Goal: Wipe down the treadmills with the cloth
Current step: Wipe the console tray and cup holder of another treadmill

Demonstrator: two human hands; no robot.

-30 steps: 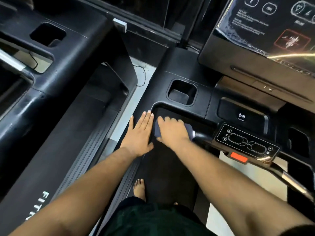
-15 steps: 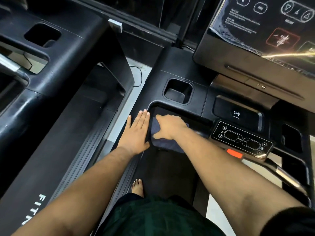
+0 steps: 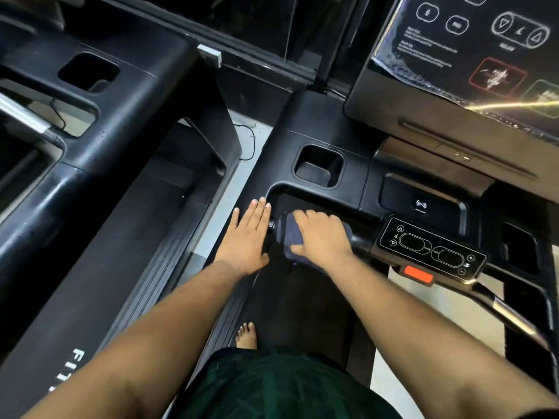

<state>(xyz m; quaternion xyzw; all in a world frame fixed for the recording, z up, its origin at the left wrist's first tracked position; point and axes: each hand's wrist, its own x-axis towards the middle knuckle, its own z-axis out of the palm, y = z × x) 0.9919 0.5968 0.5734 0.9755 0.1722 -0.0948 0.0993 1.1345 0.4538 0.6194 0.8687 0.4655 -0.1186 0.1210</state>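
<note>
Seen from above, a person stands barefoot on a treadmill (image 3: pixel 302 116), both bare arms stretched forward. The right hand (image 3: pixel 322 237) lies over a dark grey-blue cloth (image 3: pixel 289 234), soft and bunched into a thick fold, with fingers curved down over it and the thumb tucked at its near edge, pressing it onto the black crossbar handle (image 3: pixel 361 237). The left hand (image 3: pixel 248 234) rests flat just beside the cloth, fingers straight and together, holding nothing, on the matte black frame at the treadmill's left edge. Right of the cloth sits a glossy rounded-rectangle control pad (image 3: pixel 431 249) with oval buttons and an orange tab (image 3: pixel 419 275) below it. A square moulded cup recess (image 3: pixel 319 166) lies beyond the hands, and a shiny touchscreen console (image 3: pixel 472 55) rises above. A second black treadmill (image 3: pixel 106 146) stands on the left.
</note>
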